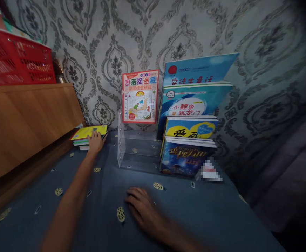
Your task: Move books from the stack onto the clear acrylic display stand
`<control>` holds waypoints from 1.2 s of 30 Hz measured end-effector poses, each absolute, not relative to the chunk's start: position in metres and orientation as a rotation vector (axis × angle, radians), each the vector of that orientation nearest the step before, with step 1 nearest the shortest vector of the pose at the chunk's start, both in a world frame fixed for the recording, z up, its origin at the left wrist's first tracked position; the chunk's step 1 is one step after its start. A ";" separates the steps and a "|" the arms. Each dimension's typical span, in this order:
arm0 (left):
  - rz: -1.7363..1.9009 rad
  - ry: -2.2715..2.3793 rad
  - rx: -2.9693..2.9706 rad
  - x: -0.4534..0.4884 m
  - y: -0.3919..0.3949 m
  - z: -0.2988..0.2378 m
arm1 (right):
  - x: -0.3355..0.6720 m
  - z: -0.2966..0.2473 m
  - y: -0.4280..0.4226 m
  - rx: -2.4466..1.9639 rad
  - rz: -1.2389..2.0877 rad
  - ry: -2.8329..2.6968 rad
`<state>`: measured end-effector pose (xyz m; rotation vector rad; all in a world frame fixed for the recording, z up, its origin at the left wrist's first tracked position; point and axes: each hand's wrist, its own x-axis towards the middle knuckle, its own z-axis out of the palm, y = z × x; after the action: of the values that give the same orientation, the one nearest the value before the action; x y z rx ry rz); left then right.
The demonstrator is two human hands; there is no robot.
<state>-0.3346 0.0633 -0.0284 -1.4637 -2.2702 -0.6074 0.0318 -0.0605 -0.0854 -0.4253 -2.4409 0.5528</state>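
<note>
My left hand [95, 141] reaches far forward and rests on a small stack of thin books with a yellow cover [89, 133] lying flat by the wall; its fingers lie spread on the top book. My right hand [141, 205] lies palm down on the blue patterned cloth [210, 210] near me, fingers loosely stretched, holding nothing. Between the hands stands a clear acrylic tiered rack [131, 147]. A pink-framed picture book [140, 96] stands upright on its back tier. Several blue books [189, 147] stand in rows on its right side.
A wooden board [24, 122] rises at the left, with a red plastic basket [16, 59] on top. Patterned grey wallpaper [116, 42] backs the scene. The cloth's right edge drops off to a dark floor [286, 182].
</note>
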 end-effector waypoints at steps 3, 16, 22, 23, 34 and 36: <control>-0.459 -2.295 -1.475 -0.331 0.075 -0.026 | 0.031 -0.087 -0.059 -0.412 0.546 -2.436; -0.126 -2.272 -1.549 -0.327 0.050 0.000 | 0.031 -0.090 -0.058 -0.403 0.543 -2.429; 0.025 -2.190 -1.579 -0.319 -0.008 -0.001 | 0.031 -0.091 -0.059 -0.438 0.545 -2.440; 0.038 -2.181 -1.579 -0.318 -0.017 -0.003 | 0.031 -0.092 -0.059 -0.437 0.544 -2.430; 0.019 -2.048 -1.640 -0.300 -0.116 -0.052 | 0.027 -0.095 -0.057 -0.418 0.540 -2.432; 0.036 -2.057 -1.687 -0.292 -0.141 -0.062 | 0.027 -0.094 -0.057 -0.405 0.538 -2.429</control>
<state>-0.2921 -0.1408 -0.0619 -1.6874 -2.0568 0.0356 0.0274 -0.0569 -0.0941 -0.4049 -2.4295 0.5382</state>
